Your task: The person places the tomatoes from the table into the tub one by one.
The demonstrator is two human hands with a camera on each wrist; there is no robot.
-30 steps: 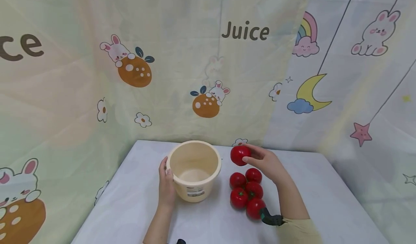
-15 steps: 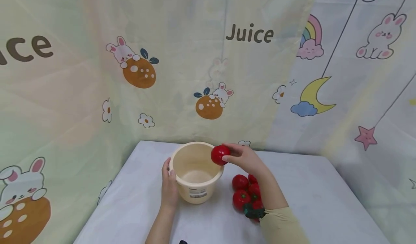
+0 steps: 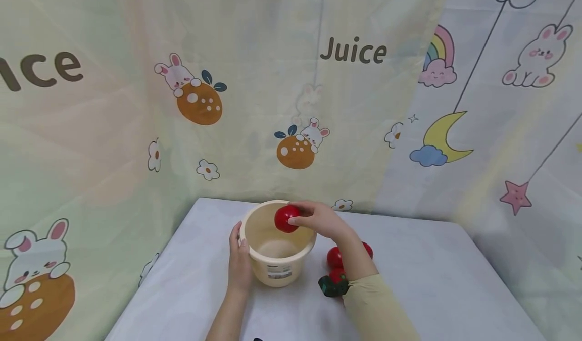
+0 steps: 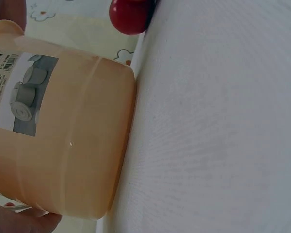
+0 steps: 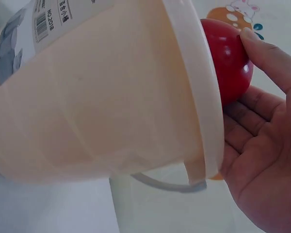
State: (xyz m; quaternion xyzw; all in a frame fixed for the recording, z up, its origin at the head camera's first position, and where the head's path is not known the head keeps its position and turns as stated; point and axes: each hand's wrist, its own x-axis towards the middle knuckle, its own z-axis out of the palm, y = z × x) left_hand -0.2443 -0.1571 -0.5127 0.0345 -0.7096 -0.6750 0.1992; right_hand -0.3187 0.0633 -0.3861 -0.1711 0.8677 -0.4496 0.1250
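Note:
A cream plastic bucket [image 3: 278, 268] with a printed label stands upright on the white table. My left hand [image 3: 239, 260] grips its left rim, thumb on the near side and fingers round the outside. In the head view my right hand [image 3: 320, 220] holds a red tomato [image 3: 287, 218] over the bucket's mouth, pinched between thumb and fingers. The right wrist view shows that tomato [image 5: 229, 60] just past the rim, partly hidden behind it. Several more tomatoes [image 3: 334, 256] lie right of the bucket, partly covered by my right forearm.
The white table [image 3: 418, 275] runs up to a printed cloth backdrop [image 3: 254, 179] at the back and sides. A grey handle [image 5: 169, 185] hangs at the bucket's side. A dark strap [image 3: 333, 285] on my right wrist overlaps the loose tomatoes in the head view.
My right hand has carried the tomato leftward from above the loose tomatoes to over the bucket's mouth. The left hand keeps its grip on the rim. The head view has shifted slightly.

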